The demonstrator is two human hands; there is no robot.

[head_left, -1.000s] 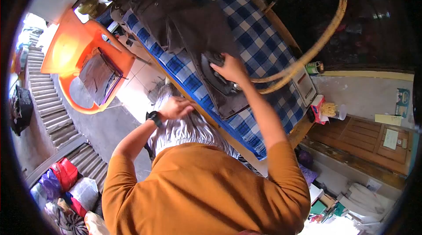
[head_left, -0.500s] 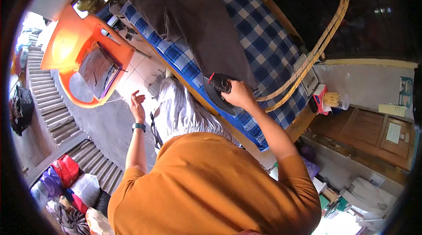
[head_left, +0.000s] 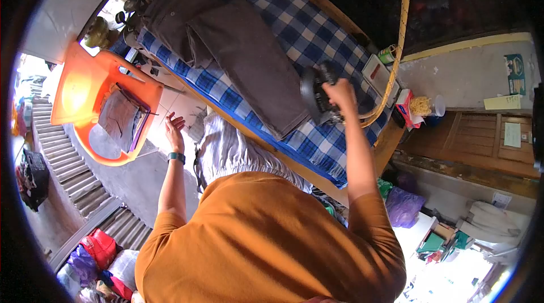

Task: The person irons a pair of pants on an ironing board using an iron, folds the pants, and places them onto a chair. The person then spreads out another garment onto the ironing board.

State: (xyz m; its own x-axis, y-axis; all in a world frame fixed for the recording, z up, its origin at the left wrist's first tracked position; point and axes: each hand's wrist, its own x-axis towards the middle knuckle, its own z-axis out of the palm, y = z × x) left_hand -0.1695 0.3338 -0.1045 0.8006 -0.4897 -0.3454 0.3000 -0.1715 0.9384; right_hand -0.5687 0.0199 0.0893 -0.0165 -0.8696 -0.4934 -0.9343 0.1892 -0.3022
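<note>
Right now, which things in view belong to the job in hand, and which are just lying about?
Job in hand:
- black iron, in your right hand
- yellowish cord
- dark trousers
- blue-and-white checked cloth beneath them

Apparently lying about:
- red bag
- purple bags
- orange chair; folded fabric on it may be related

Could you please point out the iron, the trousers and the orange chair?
Iron (head_left: 310, 94), head view: on its dark body.
Trousers (head_left: 246, 54), head view: on a leg.
Orange chair (head_left: 76, 94), head view: on its backrest.

Trousers (head_left: 252, 56) are grey, iron (head_left: 310, 89) black, cloth (head_left: 326, 37) blue-and-white checked.
</note>
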